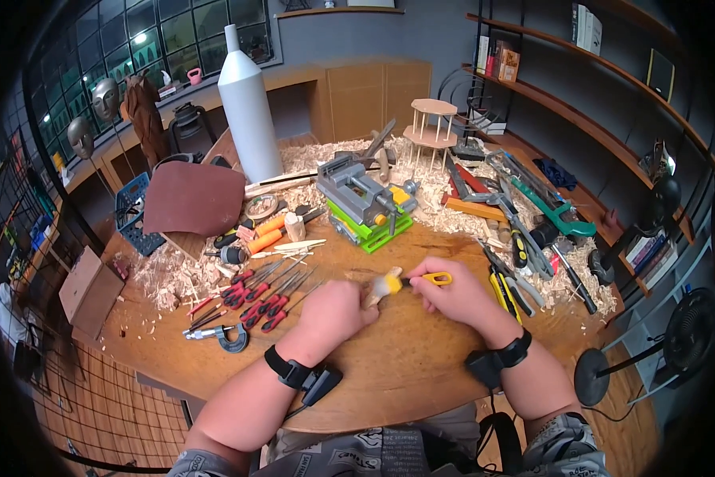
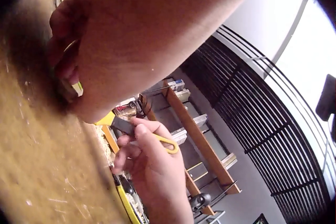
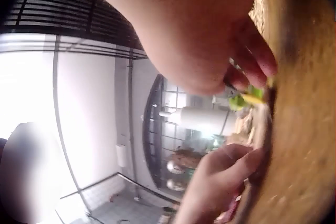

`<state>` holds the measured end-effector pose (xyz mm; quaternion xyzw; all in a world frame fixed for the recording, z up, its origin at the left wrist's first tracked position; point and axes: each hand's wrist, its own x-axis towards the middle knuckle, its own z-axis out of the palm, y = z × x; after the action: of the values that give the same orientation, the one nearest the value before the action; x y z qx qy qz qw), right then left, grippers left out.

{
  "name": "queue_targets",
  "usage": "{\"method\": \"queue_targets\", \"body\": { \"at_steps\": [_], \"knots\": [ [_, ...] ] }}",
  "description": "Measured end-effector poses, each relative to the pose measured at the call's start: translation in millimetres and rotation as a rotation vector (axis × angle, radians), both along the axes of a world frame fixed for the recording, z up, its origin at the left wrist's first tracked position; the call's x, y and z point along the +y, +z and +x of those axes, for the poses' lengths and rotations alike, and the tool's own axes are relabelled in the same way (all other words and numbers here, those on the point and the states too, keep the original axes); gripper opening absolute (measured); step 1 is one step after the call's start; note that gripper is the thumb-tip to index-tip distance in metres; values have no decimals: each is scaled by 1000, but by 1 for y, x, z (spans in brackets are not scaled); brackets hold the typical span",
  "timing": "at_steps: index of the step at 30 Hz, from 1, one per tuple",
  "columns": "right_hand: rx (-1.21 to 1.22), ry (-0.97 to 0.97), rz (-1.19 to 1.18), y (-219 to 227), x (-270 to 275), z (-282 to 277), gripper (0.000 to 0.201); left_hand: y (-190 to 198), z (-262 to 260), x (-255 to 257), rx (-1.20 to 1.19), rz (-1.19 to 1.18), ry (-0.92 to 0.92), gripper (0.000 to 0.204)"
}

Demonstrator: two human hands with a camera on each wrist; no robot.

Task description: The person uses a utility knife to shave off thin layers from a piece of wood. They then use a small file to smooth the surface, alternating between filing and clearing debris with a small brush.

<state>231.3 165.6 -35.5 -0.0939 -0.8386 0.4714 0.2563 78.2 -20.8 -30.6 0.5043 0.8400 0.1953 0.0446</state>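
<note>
My right hand (image 1: 453, 292) pinches a brush (image 1: 392, 284) with a yellow handle, a dark neck and pale bristles. The handle's looped end pokes out beyond the fingers, and in the left wrist view the brush's dark neck (image 2: 124, 126) shows in front of the fingertips. Low over the wooden table (image 1: 405, 366), my left hand (image 1: 338, 310) holds a small pale piece of wood (image 1: 370, 299), mostly hidden behind the fingers. The bristles overlap that piece in the head view. In the right wrist view the left hand (image 3: 218, 179) stays close to the tabletop.
A grey vise (image 1: 357, 195) on a green base stands beyond the hands. Red-handled carving tools (image 1: 254, 302) and a micrometer (image 1: 232, 339) lie left; pliers (image 1: 505, 294) and a green-handled saw (image 1: 556, 211) lie right. Wood shavings (image 1: 445, 219) cover the back. A white bottle-shaped vase (image 1: 248, 119) rises behind.
</note>
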Motion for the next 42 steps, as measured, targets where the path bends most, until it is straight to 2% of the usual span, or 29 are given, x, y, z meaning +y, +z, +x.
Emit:
{"method": "queue_targets", "body": {
  "at_steps": [1, 2, 4, 5, 7, 8, 11, 12, 13, 15, 16, 17, 19, 20, 21, 23, 24, 25, 27, 28, 29, 31, 32, 35, 37, 39, 40, 41, 42],
  "knots": [
    [135, -113, 368, -14, 10, -4, 11, 0, -1, 0, -10, -14, 8, 34],
    [135, -117, 365, -13, 13, -1, 11, 0, 0, -1, -23, -31, 15, 35],
    [101, -289, 111, 1, 21, 2, 10, 3, -2, -1, -36, -66, 28, 33],
    [104, -288, 117, 8, 13, 3, 10, 6, -3, 0, -50, -102, 42, 31],
    [-115, 92, -356, 15, -10, 6, 11, 6, -2, -1, -57, -83, 41, 32],
    [-67, -39, 1, 2, -3, 2, 11, 6, -1, -2, -64, -71, 37, 33],
    [88, -245, 223, -7, 21, -3, 11, 11, -1, -1, -79, -107, 36, 33],
    [-8, -163, -226, 11, 2, 2, 12, 12, 0, -1, -80, -105, 35, 33],
    [-9, -162, -223, 14, -4, 1, 12, 12, 1, -1, -59, -99, 29, 32],
    [-132, -1, -130, 12, -11, 0, 12, 12, 0, -2, -35, -96, 26, 32],
    [256, -184, 640, -18, 17, -12, 12, 11, -1, -2, -40, -97, 25, 31],
    [254, -185, 637, -11, 13, -9, 12, 10, -2, -2, -47, -97, 25, 31],
    [-65, -132, -269, 16, -2, 0, 13, 11, -1, -2, -60, -82, 28, 30],
    [-117, 27, -423, 20, -7, 2, 13, 11, -1, -3, -73, -71, 32, 29],
    [-118, 28, -424, 11, -2, -2, 13, 10, -1, -3, -74, -72, 34, 29],
    [211, -189, 553, -7, 9, -10, 14, 9, -3, -3, -61, -82, 8, 28],
    [122, -341, 646, -3, 11, -5, 14, 11, -3, -4, -61, -84, 5, 28],
    [122, -342, 649, 2, 7, 0, 14, 14, -2, -5, -67, -110, 0, 27],
    [-66, -34, -350, 18, -10, 3, 10, 15, -1, -5, -77, -134, 1, 26],
    [-152, 103, -434, 13, -12, 3, 9, 12, -1, -5, -79, -115, -8, 27],
    [-150, 104, -436, 4, -5, -1, 9, 10, -1, -5, -77, -99, -21, 27],
    [130, -215, 565, -13, 12, -5, 10, 12, 0, -5, -76, -111, -13, 26],
    [129, -215, 566, -10, 8, -3, 10, 12, 0, -5, -79, -118, -2, 26],
    [-79, 22, -304, 14, -19, 4, 11, 5, 0, -4, -101, 6, 30, 22],
    [-166, 134, -341, 9, -20, 2, 10, 1, -4, -3, -102, 26, 23, 23],
    [193, -82, 424, -10, 2, -7, 9, 1, -6, -2, -105, 48, 11, 25],
    [223, -214, 488, -10, 8, -6, 11, 3, -6, -2, -121, 66, 30, 26],
    [222, -213, 491, -3, 1, -3, 11, 5, -6, -1, -137, 85, 49, 27],
    [57, -88, 95, 10, -13, 4, 11, 5, -5, -1, -139, 86, 50, 27]
  ]
}}
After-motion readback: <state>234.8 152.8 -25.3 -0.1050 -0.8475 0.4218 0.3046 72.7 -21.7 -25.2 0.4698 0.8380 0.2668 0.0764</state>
